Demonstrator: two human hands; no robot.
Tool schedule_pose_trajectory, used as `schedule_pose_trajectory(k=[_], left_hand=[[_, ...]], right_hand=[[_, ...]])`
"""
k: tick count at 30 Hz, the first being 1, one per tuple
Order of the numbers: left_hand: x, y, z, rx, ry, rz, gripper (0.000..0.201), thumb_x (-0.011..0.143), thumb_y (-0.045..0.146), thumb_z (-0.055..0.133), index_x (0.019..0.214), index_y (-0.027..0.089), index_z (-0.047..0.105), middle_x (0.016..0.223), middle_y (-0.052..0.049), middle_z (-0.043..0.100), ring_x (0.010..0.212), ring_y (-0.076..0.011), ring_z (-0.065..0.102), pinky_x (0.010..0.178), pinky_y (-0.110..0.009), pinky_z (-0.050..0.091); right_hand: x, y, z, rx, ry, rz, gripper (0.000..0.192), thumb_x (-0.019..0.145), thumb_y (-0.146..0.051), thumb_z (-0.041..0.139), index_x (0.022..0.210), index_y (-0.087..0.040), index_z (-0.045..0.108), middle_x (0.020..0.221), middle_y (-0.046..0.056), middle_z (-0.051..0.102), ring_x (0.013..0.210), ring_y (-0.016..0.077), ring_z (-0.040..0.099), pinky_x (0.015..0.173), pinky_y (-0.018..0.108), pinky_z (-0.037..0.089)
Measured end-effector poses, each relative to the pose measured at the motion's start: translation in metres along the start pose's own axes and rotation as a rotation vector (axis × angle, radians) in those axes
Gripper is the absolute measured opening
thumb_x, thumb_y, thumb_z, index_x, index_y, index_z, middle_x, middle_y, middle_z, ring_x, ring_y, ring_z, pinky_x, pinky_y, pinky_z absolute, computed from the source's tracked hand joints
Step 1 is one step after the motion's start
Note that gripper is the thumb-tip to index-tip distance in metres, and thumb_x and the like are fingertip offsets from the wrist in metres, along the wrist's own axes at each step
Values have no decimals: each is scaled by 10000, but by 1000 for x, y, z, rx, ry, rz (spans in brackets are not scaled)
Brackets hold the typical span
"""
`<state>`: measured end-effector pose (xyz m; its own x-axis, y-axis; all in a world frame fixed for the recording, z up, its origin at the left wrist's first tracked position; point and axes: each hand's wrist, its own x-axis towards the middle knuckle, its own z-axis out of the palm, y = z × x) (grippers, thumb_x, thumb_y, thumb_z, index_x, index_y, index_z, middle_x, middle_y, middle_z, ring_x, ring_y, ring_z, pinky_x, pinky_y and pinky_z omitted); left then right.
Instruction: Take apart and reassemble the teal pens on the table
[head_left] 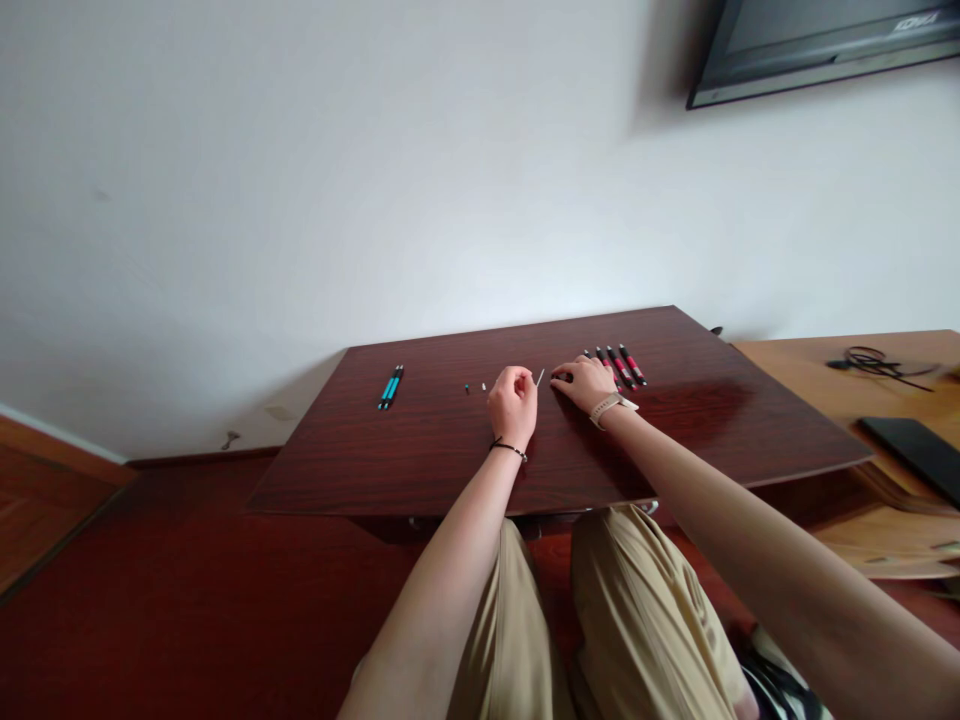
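My left hand (513, 402) rests on the dark red-brown table (420, 450), fingers curled around a thin white stick that pokes out at its right. My right hand (586, 382) lies just to the right, fingers closed on a dark pen body at its left tip. Directly right of that hand a row of several red-and-black pens (621, 366) lies side by side. Two tiny loose parts (475, 387) sit left of my left hand. A pair of blue pens (390, 387) lies further left.
A light wooden desk (817, 375) adjoins on the right, with a coiled black cable (870, 361) and a flat black device (911, 447). A dark screen (817, 45) hangs on the white wall. My legs in beige trousers are under the table's near edge.
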<state>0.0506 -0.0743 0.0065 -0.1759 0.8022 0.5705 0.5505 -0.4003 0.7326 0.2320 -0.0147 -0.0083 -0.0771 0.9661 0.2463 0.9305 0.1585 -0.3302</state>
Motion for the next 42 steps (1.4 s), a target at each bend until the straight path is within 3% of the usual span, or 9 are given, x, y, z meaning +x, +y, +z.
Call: schedule_pose_trajectory(k=[5,12,18,24,42], left_hand=[[0,1,-1,1,6,-13,90,999,173,617,968,235,675,900,-24,746,779,-169,671,774,-283,515],[4,3,-3,58,-22,-29,97,1031,186,581,997,233,658,896,-27,721,791,-174,649,801,-294,506],[-3,9,-4,483,-80,8,76,984,286,709,927,245,678,1112,-112,666,1166,-319,563,1019,-469,447],[-9,8,2,648,-186,43,134,964,300,728,872,214,683,1175,-150,608,1218,-358,496,1038,-524,413],[-5,2,11,701,-200,19,91,964,204,643,919,174,716,1170,-182,637,1203,-359,512,1053,-531,411]], right_hand=[[-15,-1,4,-19,105,-24,368,1045,-537,593,1191,-307,840,1185,124,711,1163,349,546,1010,489,379],[-15,2,6,22,102,-2,371,1028,-553,614,1191,-305,836,1184,126,710,1161,359,541,1012,506,383],[-15,3,7,48,103,-3,357,1023,-559,625,1186,-317,832,1184,124,709,1155,362,544,1001,505,394],[-17,-1,3,62,100,8,320,1019,-523,657,1168,-305,838,1177,120,718,1170,362,556,1000,503,398],[-15,-1,4,71,87,-7,311,998,-496,692,1197,-298,827,1185,120,713,1166,367,567,994,504,415]])
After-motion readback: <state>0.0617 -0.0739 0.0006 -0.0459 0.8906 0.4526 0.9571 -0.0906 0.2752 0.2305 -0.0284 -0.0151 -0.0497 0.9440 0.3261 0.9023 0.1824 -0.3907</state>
